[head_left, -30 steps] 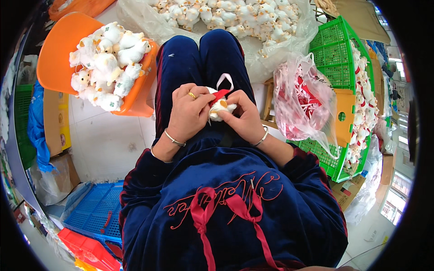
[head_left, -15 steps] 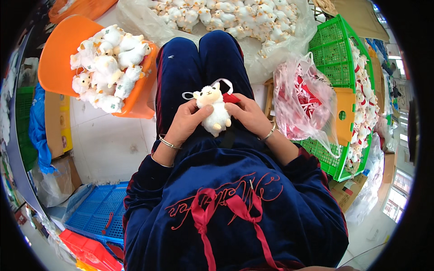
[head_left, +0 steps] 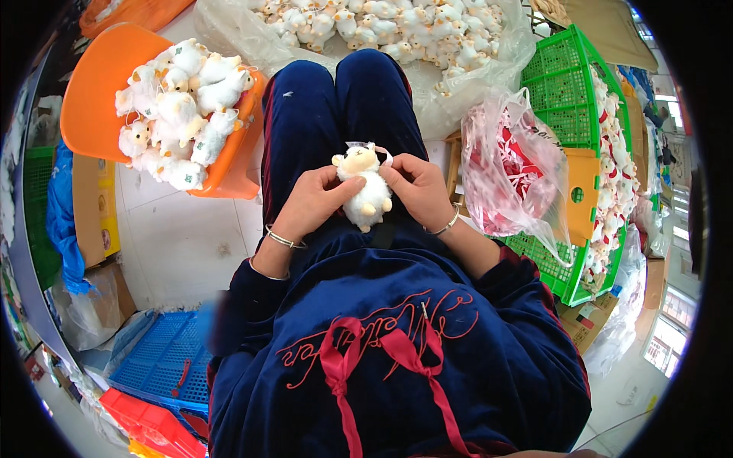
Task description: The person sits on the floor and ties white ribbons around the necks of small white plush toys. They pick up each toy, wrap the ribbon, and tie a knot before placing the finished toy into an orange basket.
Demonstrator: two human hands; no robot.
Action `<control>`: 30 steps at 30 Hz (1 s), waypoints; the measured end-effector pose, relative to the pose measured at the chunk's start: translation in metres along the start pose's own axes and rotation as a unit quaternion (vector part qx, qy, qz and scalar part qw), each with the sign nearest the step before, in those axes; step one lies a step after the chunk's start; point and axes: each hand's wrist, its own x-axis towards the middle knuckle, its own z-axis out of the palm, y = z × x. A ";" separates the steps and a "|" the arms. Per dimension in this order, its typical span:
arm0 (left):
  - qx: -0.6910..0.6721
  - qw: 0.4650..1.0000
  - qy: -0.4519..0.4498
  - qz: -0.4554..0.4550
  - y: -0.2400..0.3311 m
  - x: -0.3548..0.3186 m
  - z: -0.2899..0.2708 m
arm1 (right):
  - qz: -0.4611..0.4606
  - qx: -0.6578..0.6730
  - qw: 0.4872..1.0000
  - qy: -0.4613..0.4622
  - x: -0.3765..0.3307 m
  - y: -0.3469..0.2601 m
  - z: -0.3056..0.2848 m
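Note:
A small white plush sheep (head_left: 365,192) with cream face and feet is held upright above my lap. My left hand (head_left: 314,201) is closed around its side, the thumb pressed on its chest. Beside the toy's neck, my right hand (head_left: 418,189) pinches a pale ribbon (head_left: 385,157) between thumb and fingers. The ribbon curves up beside the sheep's head, and part of it is hidden behind the toy.
An orange chair (head_left: 95,99) on the left bears a heap of similar plush sheep (head_left: 179,114). More lie on plastic sheeting (head_left: 229,30) ahead. To the right are a plastic bag of red-and-white pieces (head_left: 508,164) and a green crate (head_left: 561,91). A blue crate (head_left: 164,355) sits lower left.
The red piece by my right fingers has gone out of sight. The white loop left of the sheep's head no longer shows there. My right hand has shifted slightly in toward the neck.

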 end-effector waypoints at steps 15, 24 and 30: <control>0.148 0.979 -0.121 0.077 0.014 0.017 -0.029 | -0.049 -0.165 0.985 -0.021 0.004 -0.018 0.007; 0.076 0.995 -0.061 0.022 0.008 0.012 -0.030 | -0.027 -0.132 0.991 -0.015 0.000 -0.013 0.010; 0.107 0.992 0.043 0.050 0.004 0.008 -0.001 | 0.009 -0.046 0.999 -0.010 -0.001 0.001 0.012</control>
